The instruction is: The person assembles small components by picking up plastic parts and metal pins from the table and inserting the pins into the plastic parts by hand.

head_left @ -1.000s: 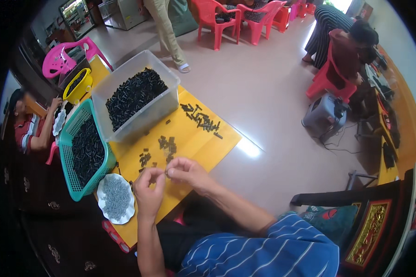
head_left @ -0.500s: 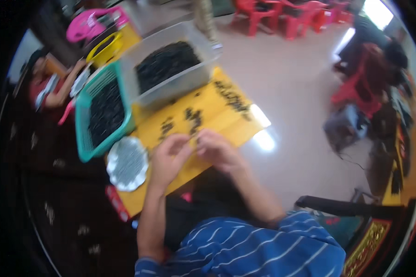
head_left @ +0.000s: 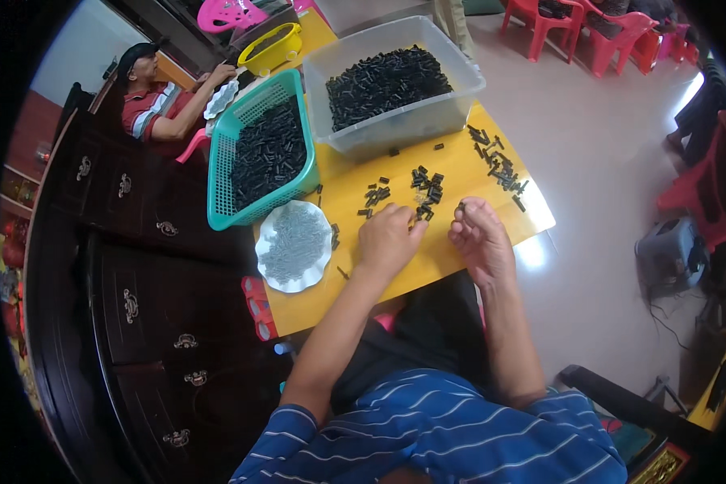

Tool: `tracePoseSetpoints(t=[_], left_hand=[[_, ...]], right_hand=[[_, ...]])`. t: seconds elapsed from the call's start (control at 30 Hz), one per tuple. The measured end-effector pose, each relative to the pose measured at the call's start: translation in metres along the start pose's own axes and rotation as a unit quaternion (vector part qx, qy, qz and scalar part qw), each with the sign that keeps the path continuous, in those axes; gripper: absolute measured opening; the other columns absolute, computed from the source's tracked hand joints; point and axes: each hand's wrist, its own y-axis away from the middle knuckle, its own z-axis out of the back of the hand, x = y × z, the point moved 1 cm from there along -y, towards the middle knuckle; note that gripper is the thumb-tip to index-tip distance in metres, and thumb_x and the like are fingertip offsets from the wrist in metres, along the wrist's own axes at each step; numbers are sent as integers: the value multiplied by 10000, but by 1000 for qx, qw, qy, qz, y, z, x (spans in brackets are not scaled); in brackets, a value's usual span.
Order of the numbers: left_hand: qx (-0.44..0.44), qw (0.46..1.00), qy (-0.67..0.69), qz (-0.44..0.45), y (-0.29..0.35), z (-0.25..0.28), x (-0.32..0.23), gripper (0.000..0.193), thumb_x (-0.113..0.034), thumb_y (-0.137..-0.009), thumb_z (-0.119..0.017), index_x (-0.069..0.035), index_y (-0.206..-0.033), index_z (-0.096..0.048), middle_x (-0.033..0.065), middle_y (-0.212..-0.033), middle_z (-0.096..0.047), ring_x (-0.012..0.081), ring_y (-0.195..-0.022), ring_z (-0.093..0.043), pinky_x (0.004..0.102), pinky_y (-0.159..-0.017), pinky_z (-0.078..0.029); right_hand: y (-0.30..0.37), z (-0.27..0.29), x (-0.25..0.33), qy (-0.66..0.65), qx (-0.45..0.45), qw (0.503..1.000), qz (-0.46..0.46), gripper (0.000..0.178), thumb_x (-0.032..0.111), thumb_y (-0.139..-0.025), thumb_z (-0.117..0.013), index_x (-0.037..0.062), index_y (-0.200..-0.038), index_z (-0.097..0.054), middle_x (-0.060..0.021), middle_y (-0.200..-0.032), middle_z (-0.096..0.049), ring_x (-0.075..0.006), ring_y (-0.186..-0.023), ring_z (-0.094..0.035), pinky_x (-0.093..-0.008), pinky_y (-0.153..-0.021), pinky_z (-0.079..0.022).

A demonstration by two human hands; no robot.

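Note:
My right hand (head_left: pixel 486 246) is raised a little over the near right of the yellow table, its thumb and fingers pinching a small black part (head_left: pixel 461 207). To its left, my left hand (head_left: pixel 387 240) is palm-down with fingers curled together at the near edge of a loose pile of small black tubular parts (head_left: pixel 429 185). Whatever its fingertips hold is hidden. A smaller cluster of black parts (head_left: pixel 377 194) lies just beyond the left hand. Beside that hand is a white scalloped plate (head_left: pixel 321 273) bearing many tiny clear or silvery pieces.
A teal basket (head_left: pixel 220 161) and a translucent bin (head_left: pixel 395 139), both full of black parts, stand farther back on the yellow table (head_left: pixel 355 302). More black parts (head_left: pixel 500 168) lie near the right edge. Dark drawers (head_left: pixel 161 323) border the left; another person (head_left: pixel 165 105) sits at far left.
My hands, close together before, are now apart: the left at the pile, the right raised with a black part. The whole view has shifted, moving the table rightward in the picture.

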Motion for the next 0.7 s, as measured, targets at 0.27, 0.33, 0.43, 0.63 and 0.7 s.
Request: tracePoseSetpoints(t=[0.27,0.33,0.43,0.63,0.7], left_hand=[[-25,999,19,-3,-8,-8,1,182,-256,-877,-742,-77,-850,-723,116,-821,-690,350,-765,-693,464,-680,-546],[-10,1000,26,-3,-8,-8,1,156,-219,-890,-726,-65,-879,-709,128,-824,-691,358,-756,-684,467,-684,-546],[-34,997,67,-9,1,1,1,120,-150,-898,-723,-38,-907,-682,139,-842,-703,322,-756,-705,417,-673,-553],[-13,869,469,158,27,12,13,81,-70,-1000,-641,1,-962,-656,98,-947,-747,154,-817,-724,275,-726,-573],[-10,854,497,156,30,17,14,82,-65,-1010,-627,8,-997,-661,85,-952,-739,138,-808,-711,263,-737,-574]], right_hand=[[1,-1,-4,10,2,1000,1,138,174,-983,-687,95,-1080,-629,-16,-893,-684,-97,-772,-663,-243,-740,-564],[1,-2,-4,16,6,1000,2,145,175,-981,-689,93,-1084,-629,-18,-895,-682,-99,-770,-659,-246,-744,-562],[2,-2,-3,29,0,1000,5,160,178,-977,-693,87,-1091,-629,-22,-896,-677,-102,-771,-649,-253,-752,-558],[4,-8,-7,62,-3,998,-8,173,183,-966,-707,88,-1093,-636,-16,-898,-666,-97,-783,-628,-248,-784,-536],[6,-9,-11,81,0,997,-13,170,182,-966,-711,90,-1090,-640,-14,-905,-668,-93,-785,-624,-245,-792,-529]])
